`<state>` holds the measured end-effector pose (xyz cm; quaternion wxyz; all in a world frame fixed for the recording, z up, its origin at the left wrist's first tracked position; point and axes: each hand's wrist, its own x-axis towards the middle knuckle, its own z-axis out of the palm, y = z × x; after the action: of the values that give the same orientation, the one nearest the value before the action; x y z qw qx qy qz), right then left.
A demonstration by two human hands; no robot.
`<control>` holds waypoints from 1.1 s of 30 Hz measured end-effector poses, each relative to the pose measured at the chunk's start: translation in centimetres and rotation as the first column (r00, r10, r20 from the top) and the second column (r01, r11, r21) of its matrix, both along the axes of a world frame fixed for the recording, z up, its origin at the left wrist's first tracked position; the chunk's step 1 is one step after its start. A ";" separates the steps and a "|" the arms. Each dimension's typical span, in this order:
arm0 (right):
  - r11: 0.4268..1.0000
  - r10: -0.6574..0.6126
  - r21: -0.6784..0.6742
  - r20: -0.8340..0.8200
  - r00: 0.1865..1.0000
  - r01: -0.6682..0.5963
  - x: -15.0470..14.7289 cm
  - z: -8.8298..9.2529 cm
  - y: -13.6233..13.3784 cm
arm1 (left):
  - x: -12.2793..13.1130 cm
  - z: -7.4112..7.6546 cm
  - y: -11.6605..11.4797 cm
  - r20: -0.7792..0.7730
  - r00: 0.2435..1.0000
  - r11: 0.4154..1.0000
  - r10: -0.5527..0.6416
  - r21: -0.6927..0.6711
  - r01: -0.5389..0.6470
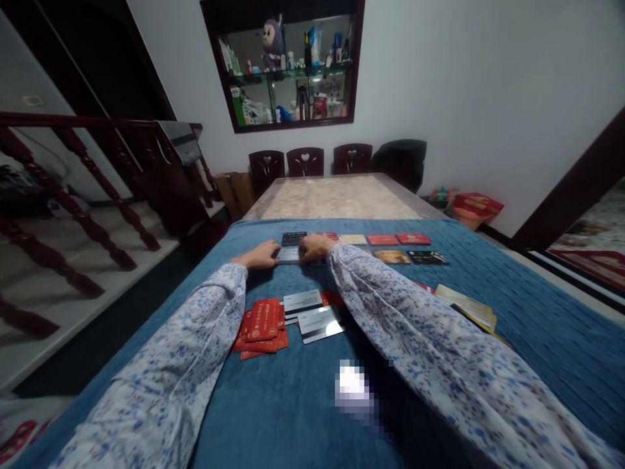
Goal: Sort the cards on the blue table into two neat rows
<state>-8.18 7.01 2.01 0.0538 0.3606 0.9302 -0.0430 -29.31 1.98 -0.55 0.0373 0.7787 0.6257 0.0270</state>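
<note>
A silver card lies at the left end of the nearer card row, between my two hands. My left hand has its curled fingers at the card's left edge. My right hand grips the right edge with bent fingers and partly hides neighbouring cards. Just behind is a black card. Closer to me sit a pile of red cards and, beside it, two silver cards, one behind the other. A cream card, a red card and a gold card belong to the two rows.
A blue cloth covers the near table; the bare marbled tabletop extends beyond. Yellowish and dark cards lie by my right forearm. Chairs stand at the far end. A wooden railing runs along the left.
</note>
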 end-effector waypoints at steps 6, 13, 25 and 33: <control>1.000 0.000 -0.006 0.029 1.000 0.001 -0.1 0.4 -0.2 | 0.4 0.3 0.1 -0.033 0.999 0.999 -0.001 -0.033 0.000; 1.000 -0.001 -0.009 0.013 1.000 0.001 -0.7 -0.5 0.6 | 0.6 0.4 0.1 0.005 1.000 0.999 0.003 -0.034 -0.003; 1.000 -0.012 0.029 0.003 1.000 0.012 -0.5 0.0 -0.1 | 0.2 -0.3 0.0 0.012 0.999 0.999 0.031 -0.016 -0.031; 0.999 -0.007 0.047 0.032 0.999 0.006 -0.3 -0.1 -0.2 | 0.3 -0.3 -0.6 0.032 0.996 0.996 0.088 -0.036 -0.087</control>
<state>-8.51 6.78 1.93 0.0604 0.3654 0.9288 -0.0155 -29.01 1.38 -0.86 0.0601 0.7493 0.6587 0.0310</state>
